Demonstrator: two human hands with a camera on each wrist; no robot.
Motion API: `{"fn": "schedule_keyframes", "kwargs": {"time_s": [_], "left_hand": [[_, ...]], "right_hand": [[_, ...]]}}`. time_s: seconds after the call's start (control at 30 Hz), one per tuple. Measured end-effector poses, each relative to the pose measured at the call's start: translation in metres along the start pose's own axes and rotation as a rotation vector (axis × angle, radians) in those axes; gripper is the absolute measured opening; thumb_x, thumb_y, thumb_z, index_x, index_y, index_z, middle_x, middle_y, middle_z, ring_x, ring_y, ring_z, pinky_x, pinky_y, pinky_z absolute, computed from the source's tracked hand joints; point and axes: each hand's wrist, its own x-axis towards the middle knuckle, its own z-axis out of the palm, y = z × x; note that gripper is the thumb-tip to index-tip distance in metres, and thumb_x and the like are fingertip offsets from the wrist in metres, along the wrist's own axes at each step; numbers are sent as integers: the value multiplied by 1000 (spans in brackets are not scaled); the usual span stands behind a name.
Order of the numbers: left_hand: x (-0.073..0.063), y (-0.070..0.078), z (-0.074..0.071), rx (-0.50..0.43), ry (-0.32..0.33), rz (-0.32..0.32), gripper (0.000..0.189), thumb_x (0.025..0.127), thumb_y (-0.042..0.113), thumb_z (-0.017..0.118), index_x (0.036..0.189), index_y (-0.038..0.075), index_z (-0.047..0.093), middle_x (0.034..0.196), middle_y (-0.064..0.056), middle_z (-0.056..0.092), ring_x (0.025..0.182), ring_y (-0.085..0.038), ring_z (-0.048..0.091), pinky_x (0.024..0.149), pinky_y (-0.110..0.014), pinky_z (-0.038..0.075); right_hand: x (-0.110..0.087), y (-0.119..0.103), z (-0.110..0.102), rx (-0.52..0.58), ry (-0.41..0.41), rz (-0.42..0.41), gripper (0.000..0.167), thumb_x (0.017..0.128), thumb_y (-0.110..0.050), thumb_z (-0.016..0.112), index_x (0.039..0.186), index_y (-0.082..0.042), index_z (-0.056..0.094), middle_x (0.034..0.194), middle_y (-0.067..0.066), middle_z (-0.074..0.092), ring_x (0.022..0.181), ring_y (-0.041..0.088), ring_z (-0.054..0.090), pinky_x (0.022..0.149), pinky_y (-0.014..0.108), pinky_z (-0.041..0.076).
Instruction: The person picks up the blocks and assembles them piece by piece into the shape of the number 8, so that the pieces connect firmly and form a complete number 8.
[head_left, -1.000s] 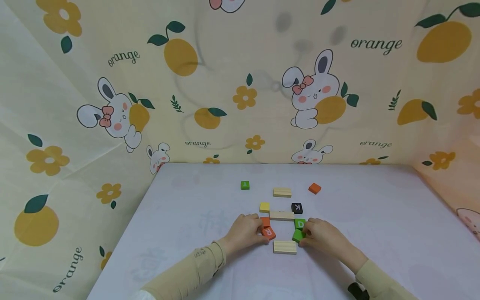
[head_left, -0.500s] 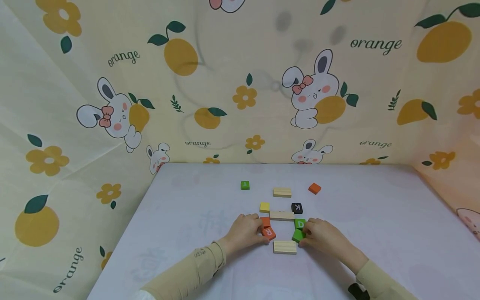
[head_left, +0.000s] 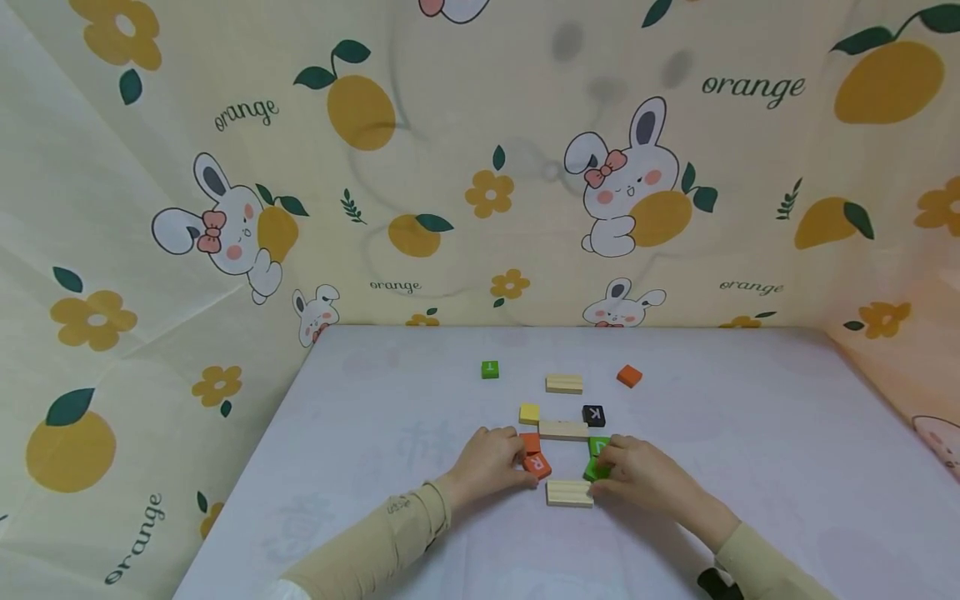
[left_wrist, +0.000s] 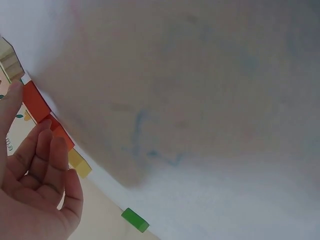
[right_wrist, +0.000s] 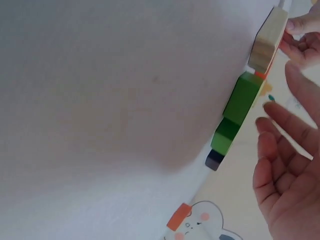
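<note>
Left hand (head_left: 489,465) seemingly pinches orange R block (head_left: 537,465). Right hand (head_left: 648,475), thumb and fingers apart, beside green block (right_wrist: 243,99); wooden piece (head_left: 568,493) just beside right thumb. Lining-up seems in hand; next move probably calls for light nudge.

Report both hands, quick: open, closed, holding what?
Left hand: closed, pinching the orange R block between thumb and finger.
Right hand: open, fingers relaxed beside the green blocks, holding nothing.
</note>
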Motion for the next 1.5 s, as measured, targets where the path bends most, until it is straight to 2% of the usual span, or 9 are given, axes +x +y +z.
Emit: {"fn": "schedule_keyframes", "kwargs": {"time_s": [0.17, 0.27, 0.4, 0.73, 1.2, 1.5], "left_hand": [[0, -2, 1, 17, 3, 9, 35, 71, 51, 73, 82, 19, 66, 75, 12, 56, 63, 0, 44, 65, -21, 35], [-1, -3, 2, 39, 18, 27, 34, 71, 50, 74, 81, 19, 65, 72, 12, 53, 61, 0, 42, 62, -19, 32], [-1, -4, 4, 55, 27, 40, 32, 71, 49, 74, 79, 19, 64, 69, 13, 51, 60, 0, 40, 58, -18, 28], [-1, -4, 5, 73, 27, 46, 31, 72, 48, 73, 76, 19, 62, 66, 13, 49, 58, 0, 39, 57, -19, 27], [-1, -4, 5, 64, 14, 34, 30, 73, 48, 73, 76, 20, 62, 67, 14, 49, 59, 0, 40, 59, -19, 27], [-1, -4, 5, 57, 7, 34, 30, 74, 48, 73, 78, 20, 63, 68, 14, 50, 60, 1, 40, 60, -20, 28]], "right_hand": [[0, -6, 5, 66, 16, -103, 25, 73, -37, 75, 86, -16, 69, 81, -10, 55, 70, -2, 41, 62, 18, 41], [1, -9, 7, 64, 4, -119, 28, 72, -40, 75, 87, -16, 69, 80, -10, 53, 70, -2, 40, 63, 18, 40], [2, -11, 10, 43, -29, -102, 29, 72, -41, 75, 88, -18, 69, 80, -12, 51, 70, -1, 39, 64, 19, 39], [4, -11, 14, 17, -22, -106, 22, 74, -33, 75, 88, -17, 69, 79, -12, 53, 69, -2, 41, 63, 19, 39], [6, -10, 15, 14, -14, -97, 21, 74, -31, 76, 87, -17, 67, 76, -12, 52, 67, -2, 40, 60, 18, 37], [6, -10, 15, 3, 20, -122, 21, 74, -31, 76, 86, -17, 66, 76, -11, 52, 67, -1, 39, 60, 18, 37]]}}
